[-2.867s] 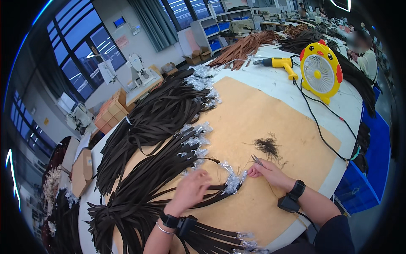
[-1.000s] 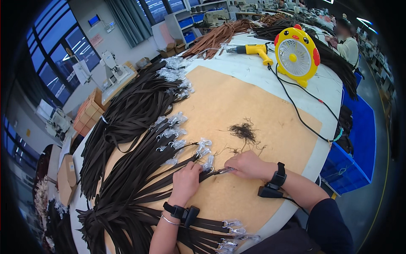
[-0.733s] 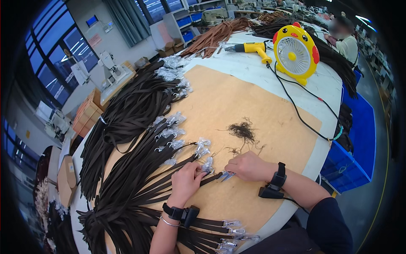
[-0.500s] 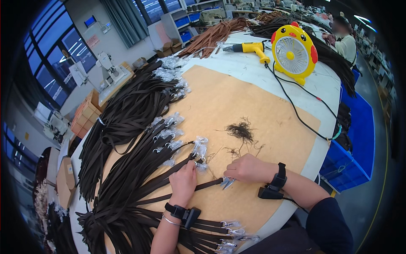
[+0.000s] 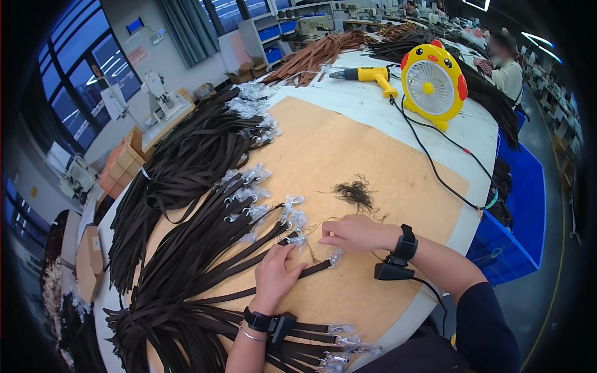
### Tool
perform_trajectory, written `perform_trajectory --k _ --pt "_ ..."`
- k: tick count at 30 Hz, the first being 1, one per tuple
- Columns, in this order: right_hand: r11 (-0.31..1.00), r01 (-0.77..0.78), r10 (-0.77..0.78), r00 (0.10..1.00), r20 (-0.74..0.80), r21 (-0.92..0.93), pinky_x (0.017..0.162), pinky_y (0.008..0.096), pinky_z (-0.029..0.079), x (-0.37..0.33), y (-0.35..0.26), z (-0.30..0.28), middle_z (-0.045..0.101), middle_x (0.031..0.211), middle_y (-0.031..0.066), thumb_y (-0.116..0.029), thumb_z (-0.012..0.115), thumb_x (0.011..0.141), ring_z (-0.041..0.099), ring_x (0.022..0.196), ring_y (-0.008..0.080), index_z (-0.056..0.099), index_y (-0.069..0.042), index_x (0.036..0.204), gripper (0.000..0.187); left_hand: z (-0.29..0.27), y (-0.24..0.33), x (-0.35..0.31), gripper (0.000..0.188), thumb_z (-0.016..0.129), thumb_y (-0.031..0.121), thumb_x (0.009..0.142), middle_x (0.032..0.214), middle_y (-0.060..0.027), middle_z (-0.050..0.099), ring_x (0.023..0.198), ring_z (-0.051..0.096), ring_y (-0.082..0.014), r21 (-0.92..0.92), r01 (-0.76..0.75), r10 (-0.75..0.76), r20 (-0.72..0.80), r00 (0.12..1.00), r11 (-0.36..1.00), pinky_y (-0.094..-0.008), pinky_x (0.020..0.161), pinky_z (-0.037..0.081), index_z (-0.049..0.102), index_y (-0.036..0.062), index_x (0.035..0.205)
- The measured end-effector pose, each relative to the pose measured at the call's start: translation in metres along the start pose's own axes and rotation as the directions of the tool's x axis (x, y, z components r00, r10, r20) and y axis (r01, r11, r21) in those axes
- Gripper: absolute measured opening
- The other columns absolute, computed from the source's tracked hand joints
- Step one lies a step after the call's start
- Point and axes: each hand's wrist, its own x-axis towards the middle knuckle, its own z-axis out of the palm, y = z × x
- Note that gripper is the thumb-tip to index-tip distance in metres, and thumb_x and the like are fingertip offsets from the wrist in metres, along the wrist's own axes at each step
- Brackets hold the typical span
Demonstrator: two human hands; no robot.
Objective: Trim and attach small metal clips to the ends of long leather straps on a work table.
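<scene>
Trimming step in hand: the left hand (image 5: pixel 277 276) presses flat on a dark strap (image 5: pixel 261 287) lying on the tan board (image 5: pixel 373 155), while the right hand (image 5: pixel 351 233) pinches at its wrapped clasp end (image 5: pixel 334 256) — a small cutter may be hidden inside the fist. Next move calls for steady tension; the thread pile (image 5: pixel 354 194) sits just beyond the right hand.

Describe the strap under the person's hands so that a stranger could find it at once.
On the tan board covering the round table, find the fan of dark brown straps. The one meant lies apart, under the left hand; its plastic-wrapped clasp sits just below the right hand.
</scene>
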Motion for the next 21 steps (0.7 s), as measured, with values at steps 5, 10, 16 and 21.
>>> perform_trajectory --k 5,10,16,21 --pt "0.992 -0.061 0.079 0.983 0.167 -0.106 0.071 0.0465 0.050 0.026 0.003 -0.002 0.069 0.085 0.0149 -0.053 0.052 0.098 0.067 0.083 0.0347 0.062 -0.009 0.099 0.045 0.003 -0.003 -0.001 0.051 0.086 0.022 0.072 0.088 -0.0031 0.060 0.065 0.057 -0.0162 0.038 -0.025 0.025 -0.012 1.000 0.999 -0.0304 0.060 0.049 0.067 0.0069 0.117" --pt "0.993 -0.045 0.028 0.987 0.155 0.109 0.069 0.0410 0.050 0.042 -0.001 0.020 0.068 0.083 0.0121 -0.055 0.062 0.091 0.067 0.081 0.0301 0.062 -0.012 0.096 0.043 0.002 -0.001 0.000 0.052 0.087 0.024 0.072 0.089 -0.0032 0.060 0.066 0.058 -0.0174 0.031 -0.028 0.028 -0.008 1.000 0.999 -0.0314 0.061 0.049 0.067 0.0081 0.117" --pt "0.963 -0.198 0.184 0.979 0.092 0.184 0.067 0.0414 0.049 0.025 0.002 0.008 0.068 0.080 0.0108 -0.050 0.063 0.092 0.067 0.079 0.0286 0.061 -0.013 0.097 0.038 0.001 -0.002 -0.001 0.054 0.087 0.025 0.071 0.092 -0.0036 0.061 0.068 0.059 -0.0179 0.049 -0.001 0.001 0.001 1.000 0.999 -0.0319 0.062 0.049 0.066 0.0083 0.118" --pt "0.985 -0.032 0.031 0.999 0.005 0.169 0.063 0.0420 0.048 0.024 0.008 0.028 0.067 0.074 0.0096 -0.049 0.062 0.094 0.066 0.071 0.0293 0.060 -0.014 0.097 0.035 0.003 0.001 -0.001 0.055 0.087 0.025 0.072 0.093 -0.0034 0.061 0.068 0.058 -0.0183 0.039 -0.020 0.020 0.001 1.000 0.999 -0.0319 0.063 0.049 0.066 0.0086 0.120"
